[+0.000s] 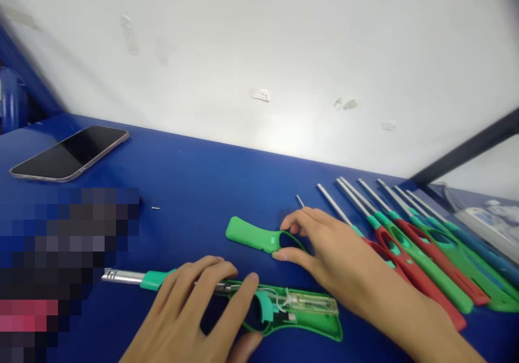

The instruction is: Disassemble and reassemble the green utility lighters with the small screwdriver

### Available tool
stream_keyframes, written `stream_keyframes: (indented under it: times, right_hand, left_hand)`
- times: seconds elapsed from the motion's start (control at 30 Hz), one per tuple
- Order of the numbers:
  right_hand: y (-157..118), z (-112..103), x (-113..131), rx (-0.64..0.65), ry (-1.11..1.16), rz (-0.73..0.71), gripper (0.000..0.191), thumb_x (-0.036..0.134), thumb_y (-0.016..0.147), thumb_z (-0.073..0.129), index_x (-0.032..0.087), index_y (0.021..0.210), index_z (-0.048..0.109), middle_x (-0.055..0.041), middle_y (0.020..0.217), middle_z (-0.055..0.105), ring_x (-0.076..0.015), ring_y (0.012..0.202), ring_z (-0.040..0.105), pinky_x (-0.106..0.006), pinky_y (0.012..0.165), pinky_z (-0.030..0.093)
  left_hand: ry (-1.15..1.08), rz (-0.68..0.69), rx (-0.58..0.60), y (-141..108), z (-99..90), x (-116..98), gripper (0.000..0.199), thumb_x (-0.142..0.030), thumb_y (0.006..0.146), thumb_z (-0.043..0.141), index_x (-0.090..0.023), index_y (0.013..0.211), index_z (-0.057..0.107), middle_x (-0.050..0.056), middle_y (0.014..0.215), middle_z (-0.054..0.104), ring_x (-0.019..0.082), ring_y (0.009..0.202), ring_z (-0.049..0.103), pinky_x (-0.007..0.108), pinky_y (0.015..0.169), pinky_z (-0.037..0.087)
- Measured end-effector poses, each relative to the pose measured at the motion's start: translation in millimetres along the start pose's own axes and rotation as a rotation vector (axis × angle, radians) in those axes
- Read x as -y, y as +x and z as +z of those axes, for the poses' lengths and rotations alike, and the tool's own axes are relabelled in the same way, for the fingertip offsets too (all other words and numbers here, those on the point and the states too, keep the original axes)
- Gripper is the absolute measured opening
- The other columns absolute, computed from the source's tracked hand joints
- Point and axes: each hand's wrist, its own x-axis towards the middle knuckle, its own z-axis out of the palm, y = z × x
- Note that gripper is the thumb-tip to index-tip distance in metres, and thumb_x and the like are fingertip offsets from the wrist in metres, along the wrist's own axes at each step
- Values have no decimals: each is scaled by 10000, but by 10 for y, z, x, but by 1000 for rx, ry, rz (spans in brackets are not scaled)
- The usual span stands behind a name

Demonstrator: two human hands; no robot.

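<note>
A long-nosed gas lighter [300,319] lies on its side with its handle laid open, showing the clear fuel tank [314,303], thin wires and a teal trigger [265,306]. My left hand [194,303] is draped across its middle, fingers curled over the far edge and thumb at the near side; the metal nozzle [125,277] sticks out to the left. Above it, my right hand [320,244] pinches the looped end of a green handle cover [251,236] between thumb and fingers. The tip of a thin metal rod [299,200] shows behind this hand; the remainder is hidden.
Several red, green and blue lighters [425,255] lie in a row at the right. A tiny screw [155,208] is on the blue table [182,179]. A phone [71,154] lies far left, near a blurred-out area. A white wall [227,54] rises behind.
</note>
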Motion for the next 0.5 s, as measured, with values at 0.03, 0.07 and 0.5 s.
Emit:
stream_keyframes:
  times: [0.03,0.07,0.5]
  right_hand:
    - [13,-24,-8,18,37,9,233,356,921,797,221,1058,666,-54,1037,740,-241,948,724,-378,826,584]
    - [25,-43,-15,29,72,18,218,354,921,798,222,1033,664,-41,1011,737,-226,930,718,-360,807,575]
    - [62,-30,-93,5,-27,-70,268,414,1013,665,166,1113,677,-101,1098,686,-273,1062,649,-422,932,551]
  left_hand:
    - [-6,-10,6,-7,-7,-2,406,-402,1033,554,-289,1417,616,87,1232,691,312,1118,663,457,919,577]
    - [-11,-14,10,-12,-15,-4,415,-408,1029,560,-295,1424,611,85,1241,686,315,1128,655,458,923,575]
    - [30,54,109,-1,-106,0,473,-339,1006,581,-300,1477,565,56,1310,693,315,1222,638,486,1026,570]
